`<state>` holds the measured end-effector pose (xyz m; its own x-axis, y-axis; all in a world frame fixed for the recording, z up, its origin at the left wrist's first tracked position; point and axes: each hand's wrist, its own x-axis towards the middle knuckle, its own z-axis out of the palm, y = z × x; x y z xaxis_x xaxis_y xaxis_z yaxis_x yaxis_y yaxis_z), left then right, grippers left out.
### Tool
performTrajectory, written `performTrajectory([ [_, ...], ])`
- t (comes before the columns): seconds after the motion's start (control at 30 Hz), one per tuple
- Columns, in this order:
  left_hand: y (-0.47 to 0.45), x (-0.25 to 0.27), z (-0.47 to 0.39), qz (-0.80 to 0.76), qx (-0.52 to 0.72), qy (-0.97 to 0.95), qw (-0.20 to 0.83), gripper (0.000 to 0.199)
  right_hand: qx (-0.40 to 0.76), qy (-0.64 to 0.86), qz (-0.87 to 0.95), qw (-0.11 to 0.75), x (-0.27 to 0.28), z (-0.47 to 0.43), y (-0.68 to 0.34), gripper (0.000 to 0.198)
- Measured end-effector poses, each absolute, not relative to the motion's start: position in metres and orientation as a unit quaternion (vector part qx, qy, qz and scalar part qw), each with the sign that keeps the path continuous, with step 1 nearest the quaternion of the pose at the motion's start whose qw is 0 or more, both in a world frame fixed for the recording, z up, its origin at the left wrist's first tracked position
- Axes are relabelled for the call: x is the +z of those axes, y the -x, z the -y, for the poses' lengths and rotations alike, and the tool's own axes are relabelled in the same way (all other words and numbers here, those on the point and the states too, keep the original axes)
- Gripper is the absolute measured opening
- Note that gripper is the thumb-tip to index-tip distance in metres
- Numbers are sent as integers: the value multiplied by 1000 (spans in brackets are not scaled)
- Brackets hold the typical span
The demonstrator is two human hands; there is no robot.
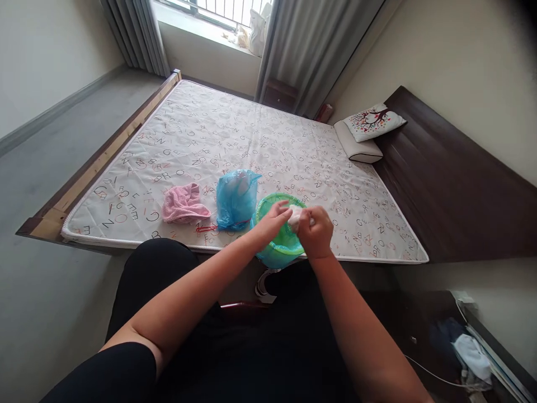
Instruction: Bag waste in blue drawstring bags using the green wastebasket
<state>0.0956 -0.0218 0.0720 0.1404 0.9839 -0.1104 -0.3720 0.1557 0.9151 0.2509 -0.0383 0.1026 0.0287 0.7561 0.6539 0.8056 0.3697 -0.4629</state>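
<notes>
My right hand (318, 230) is closed around a crumpled white wad (295, 216); tissue or thin cloth, I cannot tell which. Beside it, my left hand (274, 221) has its fingers stretched out, with the fingertips close to the wad or touching it. Both hands are above a round green bin (274, 197) lined with a blue plastic bag (274, 258), at the near edge of the mattress. Left of the bin stands a filled blue plastic bag (236, 198) with red drawstrings (206, 228). A crumpled pink towel (184, 204) lies further left.
A bare letter-print mattress (226, 129) stretches ahead, bordered by a wooden bed frame (113, 148) and a dark headboard (457, 179). A tree-print pillow (375, 122) rests at the head end. At lower right, a white cloth (472, 355) and a cable sit on dark furniture.
</notes>
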Motion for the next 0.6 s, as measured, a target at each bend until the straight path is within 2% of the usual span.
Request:
performTrajectory([
  [0.1,-68,65,7,-560,453,-531,446,60,-84,552,645,521,108,21,-272,34],
  [0.17,-52,56,1,-630,361,-571,382,75,-76,533,661,523,97,16,-277,42],
  [0.2,-47,50,-2,-650,313,-579,380,82,-45,534,690,487,88,16,-276,47],
  [0.27,-44,36,-5,-666,240,-583,398,91,66,564,748,343,67,19,-271,54],
  [0.33,-44,23,-10,-669,212,-579,415,86,188,602,752,190,50,25,-265,61],
  [0.4,-39,12,-19,-665,208,-578,424,71,246,622,731,133,41,33,-266,65],
  [0.47,-21,5,-31,-672,202,-580,414,58,222,639,717,168,39,39,-276,62],
  [0.6,39,-3,-59,-742,203,-505,391,36,105,695,647,294,32,42,-316,60],
])
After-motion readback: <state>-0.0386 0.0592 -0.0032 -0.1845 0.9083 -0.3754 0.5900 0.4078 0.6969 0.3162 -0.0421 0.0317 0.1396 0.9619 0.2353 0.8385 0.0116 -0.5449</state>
